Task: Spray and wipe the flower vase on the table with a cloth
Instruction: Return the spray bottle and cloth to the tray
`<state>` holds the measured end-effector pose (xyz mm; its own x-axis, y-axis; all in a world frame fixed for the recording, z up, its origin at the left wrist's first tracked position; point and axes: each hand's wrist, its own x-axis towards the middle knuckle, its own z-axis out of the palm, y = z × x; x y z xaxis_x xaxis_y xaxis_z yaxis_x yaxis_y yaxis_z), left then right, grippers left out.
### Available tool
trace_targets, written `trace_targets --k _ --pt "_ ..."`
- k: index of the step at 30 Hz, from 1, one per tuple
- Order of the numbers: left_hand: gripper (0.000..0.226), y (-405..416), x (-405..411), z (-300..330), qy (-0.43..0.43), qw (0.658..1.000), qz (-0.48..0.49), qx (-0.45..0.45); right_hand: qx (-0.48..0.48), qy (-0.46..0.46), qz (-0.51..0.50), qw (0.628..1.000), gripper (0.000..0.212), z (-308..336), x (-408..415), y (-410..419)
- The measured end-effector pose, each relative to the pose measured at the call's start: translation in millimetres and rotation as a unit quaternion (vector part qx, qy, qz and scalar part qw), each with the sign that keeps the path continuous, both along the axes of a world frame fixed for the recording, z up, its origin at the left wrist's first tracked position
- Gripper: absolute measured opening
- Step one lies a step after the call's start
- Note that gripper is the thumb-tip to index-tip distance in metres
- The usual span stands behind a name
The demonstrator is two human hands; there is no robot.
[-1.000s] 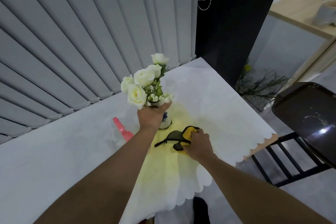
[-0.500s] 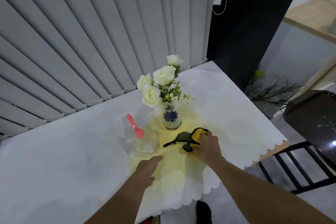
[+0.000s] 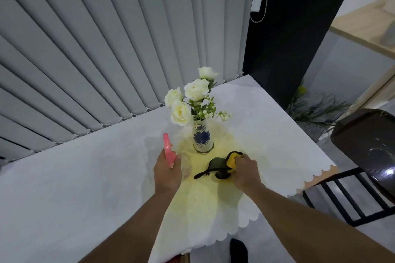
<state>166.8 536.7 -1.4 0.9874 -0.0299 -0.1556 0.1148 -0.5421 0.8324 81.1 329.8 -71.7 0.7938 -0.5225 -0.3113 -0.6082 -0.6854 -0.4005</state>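
Note:
A white vase with a blue flower pattern (image 3: pixel 202 139) stands upright on the table (image 3: pixel 85 177), holding white roses (image 3: pixel 188 100). Just left of it is a clear spray bottle with a pink nozzle (image 3: pixel 168 151); my left hand (image 3: pixel 167 173) is wrapped around its neck and body. Right of the bottle, a yellow and dark green cloth (image 3: pixel 224 166) lies on the tablecloth. My right hand (image 3: pixel 245 172) grips the cloth's yellow part, resting on the table a little in front of the vase.
A white scalloped tablecloth with a yellow stain (image 3: pixel 205 196) covers the table. Grey vertical blinds (image 3: pixel 106 49) hang right behind it. A dark chair (image 3: pixel 363 156) stands to the right, past the table edge, with a floor plant (image 3: pixel 316 111) behind it.
My left hand let go of the vase, which now stands free, came back toward me, then went onto the spray bottle and closed on it. My right hand stayed on the cloth.

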Motion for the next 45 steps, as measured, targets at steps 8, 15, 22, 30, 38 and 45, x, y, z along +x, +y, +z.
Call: trace_targets --k 8,15,22,30,38,45 --pt "0.013 -15 -20 9 -0.012 0.997 -0.08 -0.009 0.021 -0.095 -0.03 0.995 0.014 35 -15 -10" --pt "0.01 -88 -50 30 -0.014 0.986 -0.161 -0.034 0.03 -0.176 -0.16 0.971 0.01 76 -75 -63" --pt "0.028 -203 -81 63 -0.044 0.964 -0.256 -0.061 -0.007 -0.236 -0.333 0.913 0.015 105 -152 -160" --pt "0.027 -377 -128 76 -0.024 0.932 -0.353 -0.084 -0.057 -0.226 -0.484 0.844 0.014 98 -254 -298" --pt "0.03 -544 -182 39 -0.008 0.905 -0.424 -0.034 -0.045 -0.108 -0.54 0.834 0.017 38 -325 -392" --pt "0.036 -621 -207 -11 0.021 0.9 -0.436 0.001 0.005 -0.074 -0.488 0.87 0.022 -13 -339 -421"
